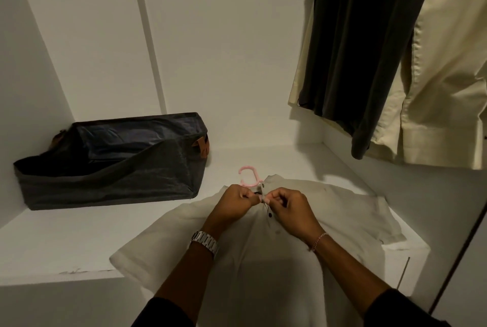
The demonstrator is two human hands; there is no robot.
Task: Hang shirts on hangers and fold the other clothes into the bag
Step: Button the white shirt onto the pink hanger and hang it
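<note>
So from my head cam: the pale shirt (263, 242) is lying flat on the white shelf (66, 242), front up, collar pointing away from me. It's a soft off-white, short sleeves spread out to both sides, with a few dark buttons running down the placket. The pink hanger (249, 176) hook pokes out past the collar, so the rest of it is hidden under the fabric.

My left hand (235, 201) and right hand (288, 204) are both at the neckline, fingers curled in and pinching the placket right near the top button, thumbs almost touching each other.

Room-wise: the shirt's bottom half hangs over the shelf's front edge toward me, and the right sleeve reaches almost to the shelf's right edge. The dark bag (113, 166) sits open on the left, near the back wall, close to the left sleeve but not touching it. Up on the right, a dark garment (355, 50) and a cream shirt (448, 76) hang above the shelf's back corner.
</note>
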